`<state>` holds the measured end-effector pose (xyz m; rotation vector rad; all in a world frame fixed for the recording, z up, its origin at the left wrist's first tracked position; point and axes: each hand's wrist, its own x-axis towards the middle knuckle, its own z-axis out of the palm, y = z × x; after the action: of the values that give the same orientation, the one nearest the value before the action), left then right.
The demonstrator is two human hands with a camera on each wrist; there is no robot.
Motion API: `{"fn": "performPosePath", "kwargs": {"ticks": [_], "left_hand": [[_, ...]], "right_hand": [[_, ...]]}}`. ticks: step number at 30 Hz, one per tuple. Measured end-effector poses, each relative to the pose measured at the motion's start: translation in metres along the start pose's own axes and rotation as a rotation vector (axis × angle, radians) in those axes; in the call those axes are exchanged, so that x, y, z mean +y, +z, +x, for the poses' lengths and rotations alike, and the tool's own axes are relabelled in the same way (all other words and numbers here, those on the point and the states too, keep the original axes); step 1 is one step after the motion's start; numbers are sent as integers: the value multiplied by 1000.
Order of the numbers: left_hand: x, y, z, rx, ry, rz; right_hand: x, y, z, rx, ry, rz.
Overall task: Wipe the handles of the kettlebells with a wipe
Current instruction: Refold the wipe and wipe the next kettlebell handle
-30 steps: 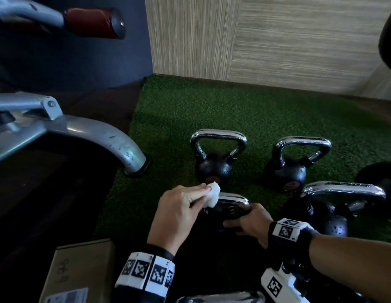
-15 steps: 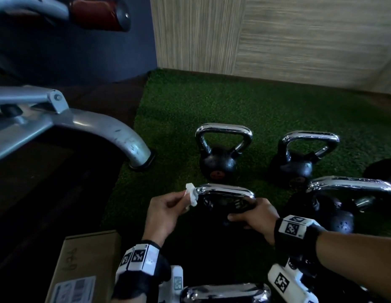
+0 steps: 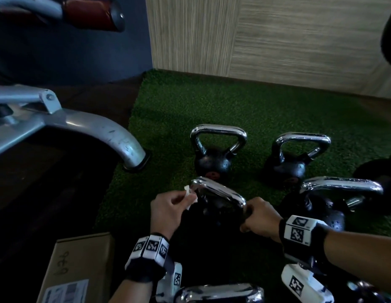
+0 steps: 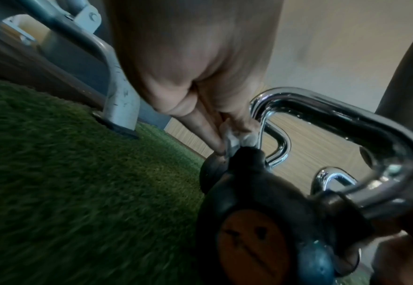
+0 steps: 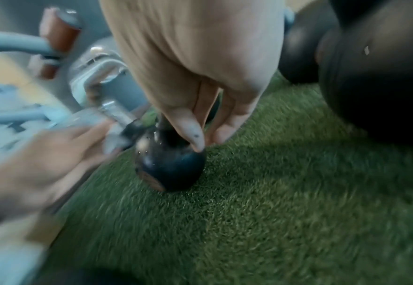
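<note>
A black kettlebell [image 3: 214,213] with a chrome handle [image 3: 220,191] stands on green turf in front of me, tilted. My left hand [image 3: 168,206] pinches a small white wipe [image 3: 190,194] against the left leg of that handle, near where it meets the ball; the wipe [image 4: 234,138] shows between my fingertips in the left wrist view. My right hand [image 3: 260,219] grips the right leg of the same handle. In the right wrist view, thumb and fingers [image 5: 195,133] curl round the neck above the ball [image 5: 171,165].
Two more kettlebells [image 3: 214,154] [image 3: 293,158] stand behind, a larger one [image 3: 328,202] to the right, and another chrome handle [image 3: 218,291] at the bottom edge. A grey machine leg [image 3: 98,132] rests on the turf edge at left. A cardboard box [image 3: 78,267] sits at lower left.
My left hand has slid the wipe from the top of the handle leftward and down to its left leg. The kettlebell now tilts, and my right hand has closed round its right side.
</note>
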<state>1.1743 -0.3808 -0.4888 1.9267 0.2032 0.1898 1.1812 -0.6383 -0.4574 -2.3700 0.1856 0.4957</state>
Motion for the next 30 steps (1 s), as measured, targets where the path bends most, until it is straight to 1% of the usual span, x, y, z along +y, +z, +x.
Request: {"fn": "performPosePath", "kwargs": {"ticks": [3, 5, 6, 8, 10, 11, 12, 14, 15, 17, 19, 21, 23, 27, 30], "left_hand": [[13, 12, 20, -8, 74, 89], [22, 21, 32, -84, 75, 93], [25, 24, 36, -125, 62, 85], [25, 24, 42, -207, 23, 97], [22, 19, 43, -294, -12, 104], [19, 18, 43, -316, -18, 99], [17, 17, 42, -315, -20, 87], [15, 19, 40, -258, -25, 77], [17, 22, 41, -231, -24, 91], [21, 25, 43, -217, -24, 98], [26, 25, 45, -226, -33, 13], [27, 25, 45, -249, -20, -169], [29, 28, 40, -242, -28, -281], [35, 36, 40, -210, -185, -492], [46, 29, 36, -251, -188, -546]], "right_hand": [[-6, 9, -8, -121, -105, -146], [-4, 20, -4, -199, -157, -166], [-7, 21, -5, -211, -181, -157], [-11, 20, 0, -197, -195, -119], [-17, 14, 8, -100, -197, -60], [-19, 12, 13, -59, -187, -16], [-21, 12, 17, -71, -148, 19], [-26, 17, 22, -142, -69, 38], [-26, 22, 24, -197, -39, 88], [-28, 29, 24, -265, -25, 250], [-28, 31, 22, -288, -18, 380], [-26, 31, 23, -291, -26, 460], [-30, 29, 20, -304, -30, 480], [-33, 27, 18, -296, -7, 473], [-33, 27, 19, -283, -26, 456]]}}
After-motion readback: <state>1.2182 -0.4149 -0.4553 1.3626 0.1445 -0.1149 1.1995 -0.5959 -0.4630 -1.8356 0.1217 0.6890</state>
